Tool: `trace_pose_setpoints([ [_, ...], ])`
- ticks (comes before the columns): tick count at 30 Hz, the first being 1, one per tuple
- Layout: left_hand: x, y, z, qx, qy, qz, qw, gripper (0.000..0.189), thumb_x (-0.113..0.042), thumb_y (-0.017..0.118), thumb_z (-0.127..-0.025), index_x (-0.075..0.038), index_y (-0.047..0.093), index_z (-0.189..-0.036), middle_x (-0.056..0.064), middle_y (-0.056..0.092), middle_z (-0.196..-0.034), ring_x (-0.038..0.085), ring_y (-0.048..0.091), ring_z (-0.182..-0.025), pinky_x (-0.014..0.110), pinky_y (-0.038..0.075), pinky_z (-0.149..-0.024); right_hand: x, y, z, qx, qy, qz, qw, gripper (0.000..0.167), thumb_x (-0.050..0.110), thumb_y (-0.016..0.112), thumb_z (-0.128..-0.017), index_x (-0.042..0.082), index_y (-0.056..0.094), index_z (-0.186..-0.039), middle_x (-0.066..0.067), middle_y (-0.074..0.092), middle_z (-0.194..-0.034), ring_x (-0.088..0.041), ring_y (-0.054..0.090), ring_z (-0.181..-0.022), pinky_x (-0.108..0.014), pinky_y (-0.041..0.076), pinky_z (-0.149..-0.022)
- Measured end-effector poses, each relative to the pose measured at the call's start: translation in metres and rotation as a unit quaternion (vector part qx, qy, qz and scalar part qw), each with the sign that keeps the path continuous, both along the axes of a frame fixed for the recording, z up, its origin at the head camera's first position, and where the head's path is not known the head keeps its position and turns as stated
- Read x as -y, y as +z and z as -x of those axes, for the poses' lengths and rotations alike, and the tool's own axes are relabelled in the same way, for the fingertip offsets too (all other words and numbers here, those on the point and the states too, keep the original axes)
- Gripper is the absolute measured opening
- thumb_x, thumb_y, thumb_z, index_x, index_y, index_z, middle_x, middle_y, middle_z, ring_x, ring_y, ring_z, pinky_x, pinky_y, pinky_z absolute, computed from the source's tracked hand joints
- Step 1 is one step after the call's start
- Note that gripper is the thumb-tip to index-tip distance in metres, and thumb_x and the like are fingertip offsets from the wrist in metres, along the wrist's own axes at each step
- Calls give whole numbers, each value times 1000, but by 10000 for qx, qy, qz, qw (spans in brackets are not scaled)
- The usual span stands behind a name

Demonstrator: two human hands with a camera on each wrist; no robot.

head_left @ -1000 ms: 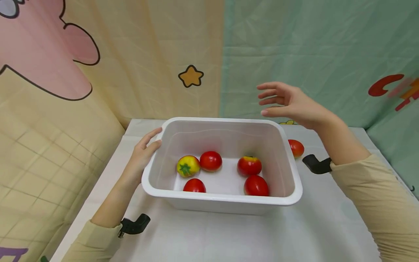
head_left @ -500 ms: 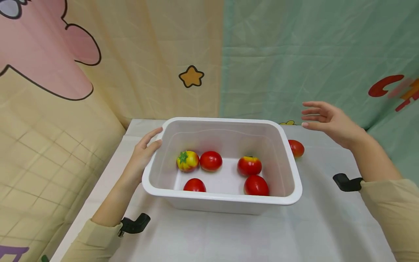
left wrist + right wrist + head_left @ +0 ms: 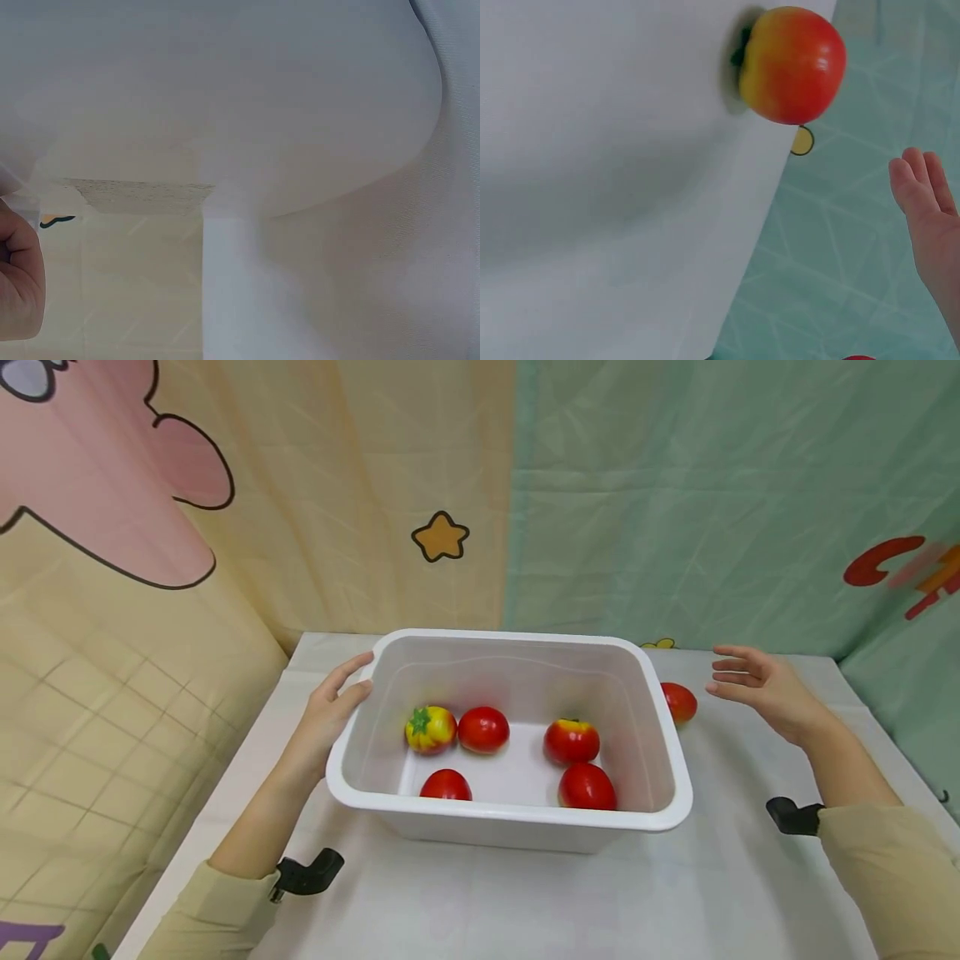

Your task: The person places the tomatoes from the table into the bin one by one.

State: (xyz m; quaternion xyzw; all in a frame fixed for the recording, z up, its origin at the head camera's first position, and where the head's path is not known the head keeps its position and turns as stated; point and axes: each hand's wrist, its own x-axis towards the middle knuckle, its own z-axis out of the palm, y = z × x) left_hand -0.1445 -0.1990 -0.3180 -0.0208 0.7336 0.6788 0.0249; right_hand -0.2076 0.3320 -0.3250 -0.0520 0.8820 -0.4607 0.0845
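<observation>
A white plastic bin [image 3: 510,811] stands on the table with several tomatoes inside. One is yellow and red [image 3: 431,730], with its green stem end up. Beside it lies a red tomato [image 3: 483,729]; the others sit at front left and on the right. My left hand [image 3: 322,710] holds the bin's left rim, thumb and index finger visible, the other fingers hidden. To the right of the bin, my right hand [image 3: 768,689] is held with fingers extended and nothing in it. Another tomato [image 3: 679,702] lies on the table between bin and hand, partly hidden by the bin wall.
White cloth covers the table [image 3: 480,902]. A patterned curtain [image 3: 637,485] hangs right behind it and along both sides. In the right wrist view, the loose tomato [image 3: 793,66] shows yellow-red, near the table edge.
My right hand has moved from above the bin's back right corner to the right, then down beside the loose tomato. The yellow-red tomato has rolled stem up. My left hand stays.
</observation>
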Motion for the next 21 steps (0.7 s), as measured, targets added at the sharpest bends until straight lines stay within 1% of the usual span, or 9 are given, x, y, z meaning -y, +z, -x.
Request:
trace_pose_setpoints([
  [1,0,0,0,-6,-5,-9,10000,49,-23,46,-98,-17,34,-145,20,43,-131,19,60,-97,35,53,-77,-1,-5,0,30,-46,28,10000,70,28,59,-92,14,19,-149,-24,26,-142,-37,31,-126,-60,29,-100],
  [2,0,-1,0,-16,-13,-20,10000,49,-23,46,-98,-17,34,-145,20,43,-132,19,60,-98,35,53,-77,-2,-9,-1,65,-80,96,9999,72,29,59,-92,13,18,-149,-26,24,-142,-42,28,-127,-66,25,-97],
  [4,0,-1,0,-26,-18,-35,10000,49,-23,46,-98,-17,34,-145,19,43,-132,19,60,-99,36,53,-77,-2,-18,-1,125,-182,130,9997,75,31,60,-91,12,17,-149,-28,22,-143,-45,25,-128,-66,25,-97],
  [9,0,-2,0,-19,9,-49,10000,49,-23,47,-98,-17,34,-145,19,43,-132,19,59,-99,36,53,-78,-1,-37,-1,252,-344,161,9990,81,35,62,-89,8,13,-149,-30,17,-146,-48,22,-130,-64,26,-98],
  [12,0,-1,0,-29,16,13,10000,49,-24,47,-98,-18,34,-145,18,42,-133,19,59,-99,35,53,-78,2,-50,1,302,-470,113,9984,85,37,63,-88,6,12,-148,-31,15,-146,-50,20,-130,-65,26,-97],
  [17,0,-1,0,-27,9,63,10000,49,-24,46,-98,-18,34,-145,18,42,-133,19,59,-99,35,53,-77,6,-71,3,393,-855,85,9955,89,40,65,-86,7,10,-149,-30,15,-146,-49,21,-130,-63,28,-97],
  [20,0,-2,0,-29,-2,28,10000,49,-23,46,-98,-17,33,-145,18,42,-133,20,59,-99,36,53,-77,9,-79,5,401,-1086,186,9931,93,41,66,-85,9,7,-149,-30,14,-147,-49,20,-130,-62,29,-97],
  [21,0,-2,0,-33,-5,15,10000,49,-23,46,-98,-17,34,-145,18,42,-134,20,59,-99,36,53,-78,10,-80,5,372,-1082,247,9931,94,41,65,-85,7,6,-149,-32,13,-147,-51,19,-130,-63,28,-97],
])
